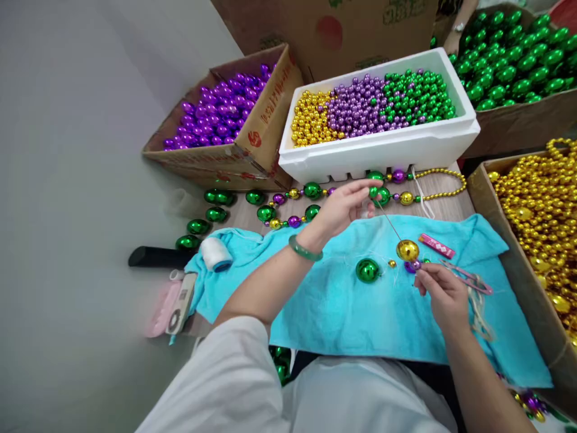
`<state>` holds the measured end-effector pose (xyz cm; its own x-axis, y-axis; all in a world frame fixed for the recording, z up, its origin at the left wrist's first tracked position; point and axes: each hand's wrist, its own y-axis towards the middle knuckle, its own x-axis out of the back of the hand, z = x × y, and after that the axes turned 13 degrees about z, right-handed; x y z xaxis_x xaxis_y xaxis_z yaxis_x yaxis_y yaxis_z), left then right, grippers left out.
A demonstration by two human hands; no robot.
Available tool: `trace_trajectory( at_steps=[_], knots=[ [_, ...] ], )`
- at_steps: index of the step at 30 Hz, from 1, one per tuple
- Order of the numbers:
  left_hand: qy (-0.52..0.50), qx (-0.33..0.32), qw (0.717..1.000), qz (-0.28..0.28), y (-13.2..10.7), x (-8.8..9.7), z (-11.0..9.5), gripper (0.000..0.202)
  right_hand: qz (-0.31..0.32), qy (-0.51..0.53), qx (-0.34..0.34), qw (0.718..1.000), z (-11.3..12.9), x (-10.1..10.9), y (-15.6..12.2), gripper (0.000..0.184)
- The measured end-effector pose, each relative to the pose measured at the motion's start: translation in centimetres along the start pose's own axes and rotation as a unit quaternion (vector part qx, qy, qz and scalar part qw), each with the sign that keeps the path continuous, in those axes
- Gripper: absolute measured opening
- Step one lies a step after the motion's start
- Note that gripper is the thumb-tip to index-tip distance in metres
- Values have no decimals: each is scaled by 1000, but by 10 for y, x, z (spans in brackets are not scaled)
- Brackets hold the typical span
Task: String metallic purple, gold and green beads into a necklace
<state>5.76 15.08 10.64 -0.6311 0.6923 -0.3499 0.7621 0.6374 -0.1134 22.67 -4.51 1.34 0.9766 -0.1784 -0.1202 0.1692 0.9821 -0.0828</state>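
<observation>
My left hand (347,207), with a green bangle (305,248) on its wrist, is closed at the fingertips on a thin taut thread (390,222); whether a needle is at its end I cannot tell. The thread slants down to a large gold bead (407,249). Just below that bead, my right hand (442,291) pinches a small purple bead (417,264), beside a larger purple bead (409,267). On the turquoise towel (324,313) lie a large green bead (367,270) and a small gold bead (392,263).
A white foam box (378,150) of sorted beads stands behind, between cartons of purple beads (220,108) and green beads (514,60). A bead necklace (439,172) lies before it. Scissors (473,279), a pink packet (436,246) and a thread spool (216,254) rest on the towel. Another person's hand (452,43) is at upper right.
</observation>
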Motion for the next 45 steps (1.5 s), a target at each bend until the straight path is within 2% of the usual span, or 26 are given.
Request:
trace_trajectory(
  at_steps=[3, 6, 11, 14, 18, 21, 26, 31, 39, 45],
  knots=[
    [-91, 1, 994, -54, -42, -8, 33, 32, 6, 9, -16, 1000, 3, -9, 0, 14],
    [-147, -22, 983, -105, -65, -14, 54, 30, 14, 11, -17, 1000, 5, -18, -5, 14],
    [-198, -55, 967, -151, -92, -16, 64, 25, 11, -7, -27, 1000, 0, -25, -13, 17],
    [-205, -60, 963, -165, -103, -8, 66, 26, 36, -49, -37, 997, -1, -25, 2, 20],
    [-248, -82, 946, -190, -110, 6, 68, 21, 84, -135, -32, 987, 9, -30, 38, 20],
    [-291, -106, 928, -206, -115, 11, 68, 18, 114, -138, -16, 984, 20, -36, 48, 19],
    [-315, -123, 917, -213, -125, 16, 64, 17, 138, -151, -22, 979, 21, -44, 20, 17],
    [-317, -142, 916, -201, -133, 20, 63, 20, 105, -137, -32, 984, 9, -45, -5, 17],
    [-272, -154, 931, -187, -135, 16, 64, 21, 85, -148, -46, 984, 11, -46, -11, 18],
    [-211, -161, 943, -203, -137, 17, 65, 22, 95, -181, -54, 977, 11, -43, -13, 19]
  ],
)
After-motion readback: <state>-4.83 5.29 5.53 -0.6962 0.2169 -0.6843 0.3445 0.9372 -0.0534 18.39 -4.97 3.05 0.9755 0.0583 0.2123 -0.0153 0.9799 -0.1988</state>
